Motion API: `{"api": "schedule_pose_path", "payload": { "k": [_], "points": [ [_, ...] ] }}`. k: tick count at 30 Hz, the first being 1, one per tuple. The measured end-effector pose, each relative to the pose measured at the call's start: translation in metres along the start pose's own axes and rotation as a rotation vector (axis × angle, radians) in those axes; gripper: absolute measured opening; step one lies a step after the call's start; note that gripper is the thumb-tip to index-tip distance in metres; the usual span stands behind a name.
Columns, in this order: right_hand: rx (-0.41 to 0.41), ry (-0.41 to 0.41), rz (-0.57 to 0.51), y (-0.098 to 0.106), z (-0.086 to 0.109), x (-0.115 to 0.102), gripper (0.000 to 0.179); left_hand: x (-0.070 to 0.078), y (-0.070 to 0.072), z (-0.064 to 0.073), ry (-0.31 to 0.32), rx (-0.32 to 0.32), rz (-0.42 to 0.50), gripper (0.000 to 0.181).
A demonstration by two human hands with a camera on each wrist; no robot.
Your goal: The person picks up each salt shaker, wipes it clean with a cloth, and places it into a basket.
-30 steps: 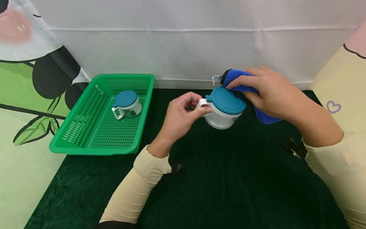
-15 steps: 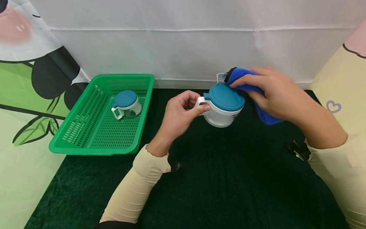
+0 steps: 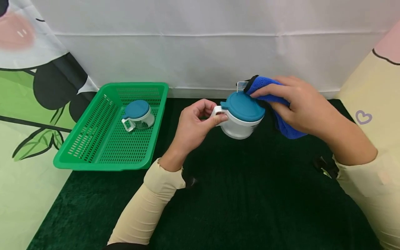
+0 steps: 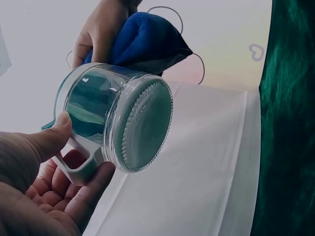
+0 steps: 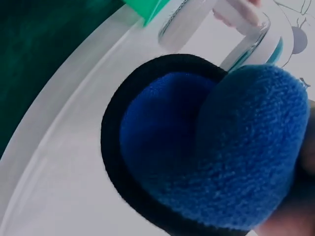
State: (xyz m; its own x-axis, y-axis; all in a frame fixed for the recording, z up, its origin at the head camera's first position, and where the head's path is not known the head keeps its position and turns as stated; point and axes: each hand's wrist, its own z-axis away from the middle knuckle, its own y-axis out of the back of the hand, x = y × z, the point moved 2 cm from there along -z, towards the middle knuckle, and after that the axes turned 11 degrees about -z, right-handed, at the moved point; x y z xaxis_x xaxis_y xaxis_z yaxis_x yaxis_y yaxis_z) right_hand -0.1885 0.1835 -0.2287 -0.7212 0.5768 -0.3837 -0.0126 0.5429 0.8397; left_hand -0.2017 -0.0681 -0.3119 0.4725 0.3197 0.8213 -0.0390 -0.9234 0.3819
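In the head view my left hand pinches the white handle of a clear glass seasoning jar with a teal lid. The jar is held up over the dark green cloth; its ribbed glass base faces the left wrist camera. My right hand grips a folded blue towel with black edging, right at the lid's far right rim. A small clear tab sticks out beside the towel. Close up in the right wrist view, the towel hides most of that hand.
A green plastic basket stands at the left, with a similar teal-lidded jar inside it. A dark green cloth covers the table. Behind it hangs a white sheet, with printed sheets at both sides.
The jar and left hand have shifted slightly left. The towel has moved a little along the lid's far edge, and the clear tab now stands more upright. Both hands keep their holds.
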Motion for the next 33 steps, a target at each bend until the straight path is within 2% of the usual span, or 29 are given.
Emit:
{"api": "schedule_pose_path", "payload": {
  "k": [2, 5, 7, 9, 13, 14, 16, 20, 21, 23, 26, 28, 30, 33],
  "points": [
    [-0.002, 0.026, 0.006, -0.002, 0.000, -0.003, 0.035, 0.000, 0.000, -0.001, 0.005, 0.001, -0.002, 0.020],
    [-0.031, 0.121, 0.018, -0.008, 0.003, -0.020, 0.039, -0.001, -0.001, -0.001, 0.004, -0.004, -0.009, 0.019],
    [-0.055, 0.149, 0.018, -0.010, 0.003, -0.026, 0.040, -0.001, -0.001, 0.000, -0.002, -0.004, -0.010, 0.018],
    [-0.061, 0.124, 0.001, -0.008, 0.000, -0.022, 0.039, 0.000, -0.002, 0.000, -0.013, -0.003, -0.011, 0.018],
    [-0.055, -0.014, -0.011, -0.005, -0.011, -0.003, 0.033, 0.000, -0.007, 0.002, -0.041, -0.017, -0.023, 0.018],
    [-0.057, -0.026, -0.011, -0.006, -0.013, -0.001, 0.032, 0.000, -0.009, 0.002, -0.047, -0.021, -0.027, 0.018],
    [-0.070, -0.012, 0.005, -0.010, -0.017, -0.006, 0.032, -0.001, -0.012, 0.001, -0.052, -0.026, -0.036, 0.019],
    [-0.075, 0.111, 0.012, -0.018, -0.016, -0.027, 0.033, -0.002, -0.013, 0.001, -0.038, -0.024, -0.041, 0.017],
    [-0.076, 0.115, 0.010, -0.019, -0.016, -0.028, 0.034, -0.002, -0.013, 0.001, -0.038, -0.023, -0.042, 0.017],
    [-0.079, 0.072, -0.009, -0.018, -0.016, -0.022, 0.033, -0.003, -0.012, 0.001, -0.034, -0.020, -0.047, 0.017],
    [-0.087, -0.066, -0.020, -0.015, -0.018, -0.003, 0.033, -0.004, -0.012, 0.001, -0.032, -0.010, -0.061, 0.019],
    [-0.084, -0.113, -0.018, -0.015, -0.018, 0.003, 0.032, -0.004, -0.011, 0.001, -0.023, -0.011, -0.066, 0.019],
    [-0.078, -0.079, -0.009, -0.018, -0.016, -0.001, 0.032, -0.006, -0.012, 0.001, -0.021, -0.017, -0.068, 0.019],
    [-0.066, 0.037, 0.005, -0.025, -0.015, -0.015, 0.031, -0.007, -0.012, 0.001, -0.024, -0.025, -0.065, 0.017]
  ]
}}
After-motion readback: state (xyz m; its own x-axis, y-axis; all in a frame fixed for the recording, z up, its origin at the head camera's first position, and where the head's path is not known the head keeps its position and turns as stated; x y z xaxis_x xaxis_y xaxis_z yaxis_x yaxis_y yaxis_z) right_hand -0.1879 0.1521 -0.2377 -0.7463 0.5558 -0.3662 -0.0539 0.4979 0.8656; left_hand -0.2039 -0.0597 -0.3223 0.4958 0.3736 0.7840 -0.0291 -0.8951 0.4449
